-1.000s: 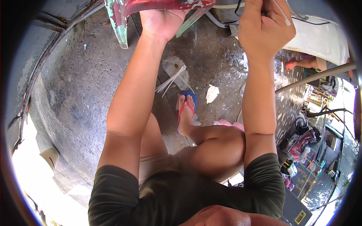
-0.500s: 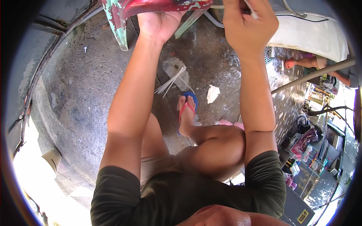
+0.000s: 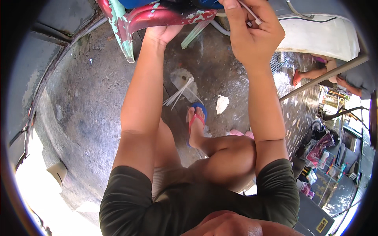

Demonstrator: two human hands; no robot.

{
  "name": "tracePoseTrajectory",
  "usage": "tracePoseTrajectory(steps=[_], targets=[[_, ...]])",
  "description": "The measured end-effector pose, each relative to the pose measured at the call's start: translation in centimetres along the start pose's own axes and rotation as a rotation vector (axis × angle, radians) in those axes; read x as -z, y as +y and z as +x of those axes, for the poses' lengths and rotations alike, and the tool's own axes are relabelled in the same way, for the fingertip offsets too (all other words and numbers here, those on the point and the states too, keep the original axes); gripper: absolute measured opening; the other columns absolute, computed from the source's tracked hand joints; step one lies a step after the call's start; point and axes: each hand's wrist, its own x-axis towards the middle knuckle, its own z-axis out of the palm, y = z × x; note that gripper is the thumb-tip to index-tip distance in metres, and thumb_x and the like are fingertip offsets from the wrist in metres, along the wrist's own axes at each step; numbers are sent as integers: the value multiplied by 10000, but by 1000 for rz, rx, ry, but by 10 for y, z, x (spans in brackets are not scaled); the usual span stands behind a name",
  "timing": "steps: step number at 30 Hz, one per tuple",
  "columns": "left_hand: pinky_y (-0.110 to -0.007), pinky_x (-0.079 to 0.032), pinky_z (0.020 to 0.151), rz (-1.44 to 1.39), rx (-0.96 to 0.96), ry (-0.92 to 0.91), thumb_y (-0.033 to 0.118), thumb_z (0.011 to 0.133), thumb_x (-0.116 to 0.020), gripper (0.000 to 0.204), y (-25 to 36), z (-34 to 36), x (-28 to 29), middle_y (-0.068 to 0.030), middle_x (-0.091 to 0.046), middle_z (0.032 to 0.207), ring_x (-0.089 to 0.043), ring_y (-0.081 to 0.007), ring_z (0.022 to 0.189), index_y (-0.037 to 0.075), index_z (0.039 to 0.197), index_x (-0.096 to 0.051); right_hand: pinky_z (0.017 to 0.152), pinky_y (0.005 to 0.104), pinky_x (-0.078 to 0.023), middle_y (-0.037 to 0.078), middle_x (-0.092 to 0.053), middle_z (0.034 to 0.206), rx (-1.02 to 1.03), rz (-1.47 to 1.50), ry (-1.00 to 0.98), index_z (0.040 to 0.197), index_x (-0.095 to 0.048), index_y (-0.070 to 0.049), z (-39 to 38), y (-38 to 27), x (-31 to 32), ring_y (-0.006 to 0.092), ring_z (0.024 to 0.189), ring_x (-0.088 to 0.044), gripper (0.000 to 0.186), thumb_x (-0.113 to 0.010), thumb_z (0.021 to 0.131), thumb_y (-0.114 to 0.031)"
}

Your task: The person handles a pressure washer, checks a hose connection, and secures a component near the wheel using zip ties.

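At the top edge is a red-painted piece (image 3: 169,19), its paint flaking to pale green, with green leg-like parts; its upper part is cut off by the picture's edge. My left hand (image 3: 163,34) reaches under its lower rim, palm and wrist showing, fingers hidden behind it. Up and to the right, my right hand (image 3: 258,37) is closed around a thin white cable tie (image 3: 250,12), its small blocky end sticking out between the fingers. Something blue (image 3: 136,3) shows just above the red piece. More white ties (image 3: 179,92) lie loosely bunched on the ground.
A white scrap (image 3: 222,104) lies on the wet concrete, near my foot in a blue sandal (image 3: 196,120). A metal pole (image 3: 325,76) slants at the right; beyond it a person (image 3: 315,74) is partly visible, and cluttered goods (image 3: 319,153). A grey panel (image 3: 27,78) borders the left.
The red piece has shifted slightly left and down. My left hand is further behind its rim. My right hand has moved a little left and up, still with the tie.
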Motion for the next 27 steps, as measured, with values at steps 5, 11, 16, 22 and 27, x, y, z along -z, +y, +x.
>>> tracePoseTrajectory(steps=[5, 11, 16, 22, 27], targets=[[-547, -475, 1068, 231, 12, 117, 311, 1044, -435, 504, 9, 1, 8, -214, -529, 1408, -546, -369, 1269, -22, 1422, -461, 537, 171, -356, -5, -664, 790, 47, -121, -57, 1023, -714, 7, 6, -6, 9, 14, 607, -471, 128, -719, 910, -52], [-505, -487, 1066, 273, 8, 128, 264, 1042, -445, 493, 12, 1, 14, -212, -521, 1419, -565, -345, 1253, -37, 1432, -444, 505, 201, -329, 12, -662, 798, 252, -174, -13, 993, -727, -5, 13, -3, 3, 23, 574, -428, 101, -718, 895, -31], [-489, -494, 1049, 369, 39, 124, 254, 1039, -449, 458, 12, 4, 13, -201, -540, 1386, -577, -328, 1229, -32, 1397, -464, 512, 176, -342, 14, -665, 796, 211, -66, -113, 1014, -708, 18, 12, 0, 3, 9, 586, -459, 132, -713, 884, -2], [-451, -509, 1016, 220, 16, 114, 232, 1035, -454, 386, 2, 13, 1, -184, -583, 1314, -602, -303, 1177, -25, 1317, -514, 736, 222, -527, 138, -719, 972, -129, 211, -31, 1149, -620, 67, 4, 13, -5, 135, 826, -680, 270, -695, 934, -78], [-419, -522, 988, 78, -12, 121, 213, 1032, -459, 333, -4, 20, -7, -171, -619, 1254, -623, -283, 1134, -18, 1251, -555, 504, 187, -404, 25, -701, 793, -50, 81, 131, 955, -694, 3, -14, 23, -16, 25, 573, -516, 166, -772, 898, -132]])
